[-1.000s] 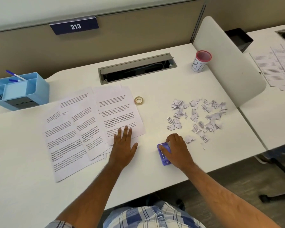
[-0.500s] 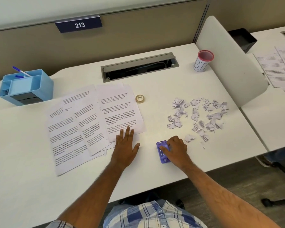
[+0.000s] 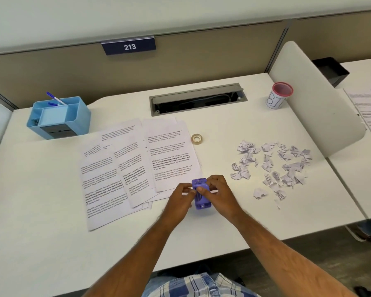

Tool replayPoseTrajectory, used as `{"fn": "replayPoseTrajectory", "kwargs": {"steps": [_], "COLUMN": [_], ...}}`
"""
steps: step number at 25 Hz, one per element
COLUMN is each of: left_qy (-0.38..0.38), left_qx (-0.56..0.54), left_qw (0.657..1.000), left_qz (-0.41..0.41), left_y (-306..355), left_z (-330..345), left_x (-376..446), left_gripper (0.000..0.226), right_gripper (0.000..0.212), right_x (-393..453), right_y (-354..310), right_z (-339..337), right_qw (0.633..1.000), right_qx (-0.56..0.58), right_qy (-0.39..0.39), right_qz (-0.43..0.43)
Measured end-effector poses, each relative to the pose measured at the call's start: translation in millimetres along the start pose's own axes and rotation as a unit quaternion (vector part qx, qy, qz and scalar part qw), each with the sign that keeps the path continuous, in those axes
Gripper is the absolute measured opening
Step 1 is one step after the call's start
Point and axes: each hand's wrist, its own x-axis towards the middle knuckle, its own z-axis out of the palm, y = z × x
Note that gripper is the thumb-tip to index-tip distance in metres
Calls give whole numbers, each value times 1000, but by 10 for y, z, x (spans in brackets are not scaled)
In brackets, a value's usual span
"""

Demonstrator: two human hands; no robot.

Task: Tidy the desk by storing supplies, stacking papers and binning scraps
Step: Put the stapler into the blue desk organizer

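While both hands pinch it, stapler points away.

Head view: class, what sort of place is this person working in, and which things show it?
Probably a shared office or study room: a numbered sign on the partition, a divider between adjoining desks, and a cable tray set into the desk.

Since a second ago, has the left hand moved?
Yes. The left hand left the printed sheets and went right to the purple stapler, which both hands now hold.
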Motion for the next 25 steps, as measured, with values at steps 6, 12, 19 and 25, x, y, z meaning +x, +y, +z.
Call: {"fn": "replayPoseTrajectory", "kwargs": {"steps": [6,12,19,25], "left_qy": [0,55,95,139], "left_qx": [-162,-212,-266,-246], "left_qw": [986,975,959,959], "left_qz": [-36,-20,16,23], "left_y": [148,174,158,124], "left_z": [-375,-918,-1660,-2297], "left_x": [-96,-162,-192,-64], "left_gripper": [24,24,27,24], "right_gripper": [23,30,32,24], "right_x": [113,241,411,652], "right_y": [-384,-828,-1150,-1625], "right_z": [365,784,1408,2015], "right_qw": [997,987,969,973], "right_qx": [67,138,169,158], "right_qy": [-27,-60,-176,-170], "right_qz": [-17,48,45,13]}}
